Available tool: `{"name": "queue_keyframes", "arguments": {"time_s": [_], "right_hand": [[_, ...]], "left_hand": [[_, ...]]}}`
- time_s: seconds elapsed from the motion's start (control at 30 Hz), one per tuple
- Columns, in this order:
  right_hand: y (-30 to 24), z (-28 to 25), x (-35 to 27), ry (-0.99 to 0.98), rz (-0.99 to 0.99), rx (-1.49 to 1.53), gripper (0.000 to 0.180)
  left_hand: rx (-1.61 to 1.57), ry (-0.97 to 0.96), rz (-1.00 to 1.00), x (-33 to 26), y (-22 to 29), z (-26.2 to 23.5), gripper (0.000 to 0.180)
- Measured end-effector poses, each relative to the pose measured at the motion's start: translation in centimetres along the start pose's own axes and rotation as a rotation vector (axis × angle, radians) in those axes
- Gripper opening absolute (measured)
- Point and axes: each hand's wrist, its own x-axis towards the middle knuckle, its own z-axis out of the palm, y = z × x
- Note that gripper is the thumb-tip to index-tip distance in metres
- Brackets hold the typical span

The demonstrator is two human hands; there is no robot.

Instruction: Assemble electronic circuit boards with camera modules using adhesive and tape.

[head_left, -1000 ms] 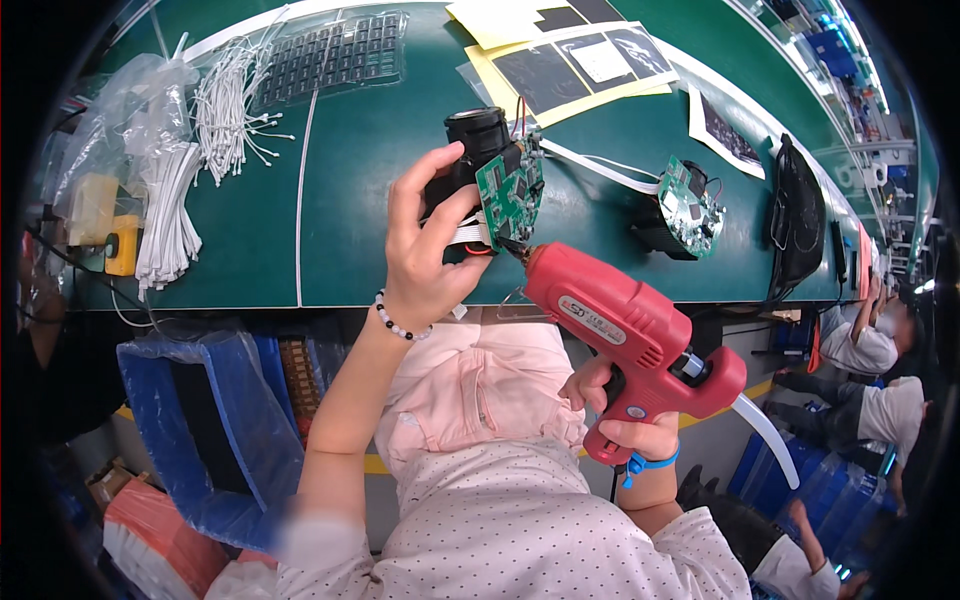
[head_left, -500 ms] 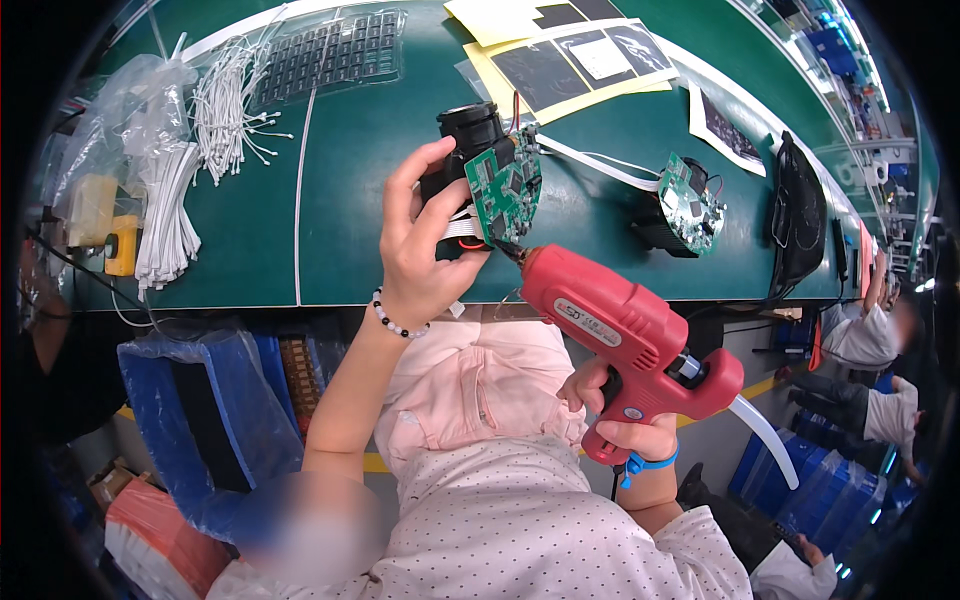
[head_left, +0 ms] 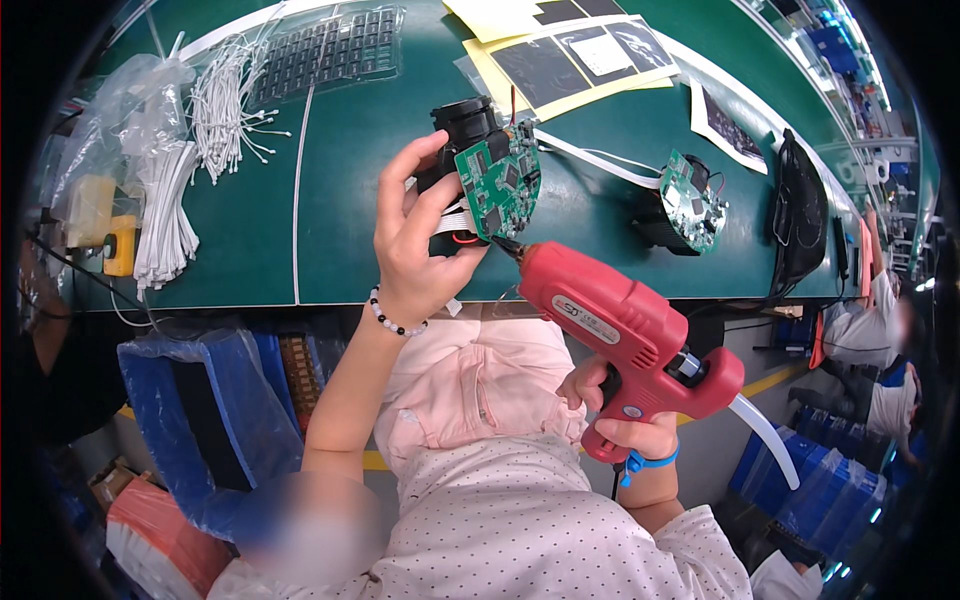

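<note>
My left hand (head_left: 418, 215) grips a black module with a round lens-like barrel (head_left: 466, 122) and a green circuit board (head_left: 503, 185) on its right side. White ribbon wires and a red wire show under the board, by my fingertips. My right hand (head_left: 625, 410) is wrapped round the handle of a red hot glue gun (head_left: 605, 310). A white glue stick (head_left: 768, 440) sticks out of the gun's rear. Its dark nozzle is at the board's lower edge; whether it touches cannot be made out. A second board module (head_left: 690, 205) rests on the green table to the right.
White cable bundles (head_left: 168, 220) and a yellow tool (head_left: 121, 246) lie at the left. Behind them is a black parts tray (head_left: 330, 50). Yellow-backed black sheets (head_left: 575, 65) lie at the back, a black pouch (head_left: 798, 215) at the right. A blue crate (head_left: 215, 420) stands below.
My left hand has tilted the module slightly, so the board faces me more and sits a little further left. The glue gun has shifted very slightly up and left with it.
</note>
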Motion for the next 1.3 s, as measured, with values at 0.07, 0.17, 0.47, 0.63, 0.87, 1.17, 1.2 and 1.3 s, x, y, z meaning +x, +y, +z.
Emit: {"name": "queue_keyframes", "arguments": {"time_s": [0.07,0.17,0.47,0.63,0.87,1.17,1.2,1.3], "right_hand": [[0.0,0.1,0.1,0.007,-0.001,0.005,0.063],[0.0,0.0,0.1,-0.006,-0.005,-0.013,0.062],[0.1,-0.1,0.0,-0.027,-0.008,-0.021,0.061],[0.0,0.0,0.3,-0.03,-0.028,-0.014,0.06],[-0.5,1.5,0.8,0.209,0.016,0.008,0.041],[-0.8,1.6,1.1,0.222,0.023,0.014,0.043],[-0.8,1.6,1.1,0.226,0.023,0.013,0.043],[-0.7,1.6,1.1,0.229,0.02,0.012,0.044]], "left_hand": [[0.003,-0.003,0.001,0.0,-0.1,0.0,0.052],[-0.002,-0.004,-0.004,-0.1,-0.1,0.1,0.052],[-0.022,0.0,-0.003,0.1,0.3,0.0,0.05],[-0.015,0.002,0.009,0.1,0.2,-0.1,0.051],[-0.008,-0.005,0.002,0.2,0.3,-0.1,0.051],[-0.019,0.004,-0.024,0.0,0.2,-0.1,0.052],[-0.018,0.001,-0.029,0.0,0.3,-0.1,0.051],[0.0,-0.001,-0.012,0.0,0.3,-0.1,0.051]]}}
